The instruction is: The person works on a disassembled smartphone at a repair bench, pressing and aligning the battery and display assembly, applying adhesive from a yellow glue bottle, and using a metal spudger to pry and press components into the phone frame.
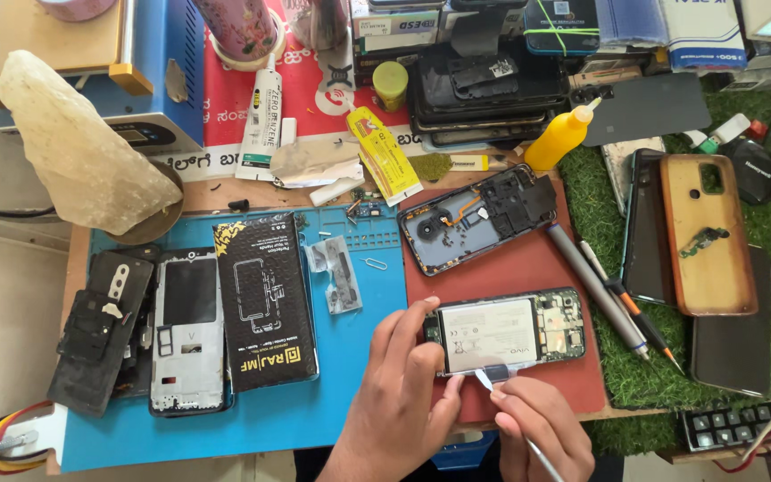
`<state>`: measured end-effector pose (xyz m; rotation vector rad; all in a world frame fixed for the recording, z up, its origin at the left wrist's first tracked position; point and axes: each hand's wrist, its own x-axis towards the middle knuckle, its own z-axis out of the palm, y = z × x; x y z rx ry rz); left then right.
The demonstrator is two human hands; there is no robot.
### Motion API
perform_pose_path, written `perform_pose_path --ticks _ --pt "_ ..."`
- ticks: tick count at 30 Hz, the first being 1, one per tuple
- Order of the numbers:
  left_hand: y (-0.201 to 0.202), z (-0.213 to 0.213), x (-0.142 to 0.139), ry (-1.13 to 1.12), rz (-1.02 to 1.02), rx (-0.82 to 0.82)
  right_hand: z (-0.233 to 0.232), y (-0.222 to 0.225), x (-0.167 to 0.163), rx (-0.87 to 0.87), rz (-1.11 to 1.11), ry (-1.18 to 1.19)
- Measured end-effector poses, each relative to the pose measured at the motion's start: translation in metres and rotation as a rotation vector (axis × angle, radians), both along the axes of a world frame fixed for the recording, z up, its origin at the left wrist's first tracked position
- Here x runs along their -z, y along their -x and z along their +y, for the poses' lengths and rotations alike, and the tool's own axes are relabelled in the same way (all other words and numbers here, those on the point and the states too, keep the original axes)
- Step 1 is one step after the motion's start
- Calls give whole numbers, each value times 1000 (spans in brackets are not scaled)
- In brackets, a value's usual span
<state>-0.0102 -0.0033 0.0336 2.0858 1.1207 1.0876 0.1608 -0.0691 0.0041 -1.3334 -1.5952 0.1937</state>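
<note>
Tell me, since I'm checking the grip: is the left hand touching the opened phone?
Touching. The head view shows the left hand with fingers resting on the opened phone at its left end.

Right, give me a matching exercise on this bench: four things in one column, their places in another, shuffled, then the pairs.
Things:
1. yellow squeeze bottle
2. opened phone
3. black packet
4. tan phone case

Places:
A. on the blue mat
B. on the green turf
C. under the left hand and right hand, on the red mat
D. at the red mat's top edge

Pairs: 1-D, 2-C, 3-A, 4-B
</note>
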Motion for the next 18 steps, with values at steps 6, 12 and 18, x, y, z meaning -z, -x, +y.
perform_pose_path --ticks 6,12,18 --pt "1 1 0 8 -18 5 -2 4 4 42 76 1" --pt "0 1 1 0 -18 0 9 -8 -9 32 190 194" --pt "-1 -1 3 -18 -3 -2 34 -17 -29 -6 129 407"
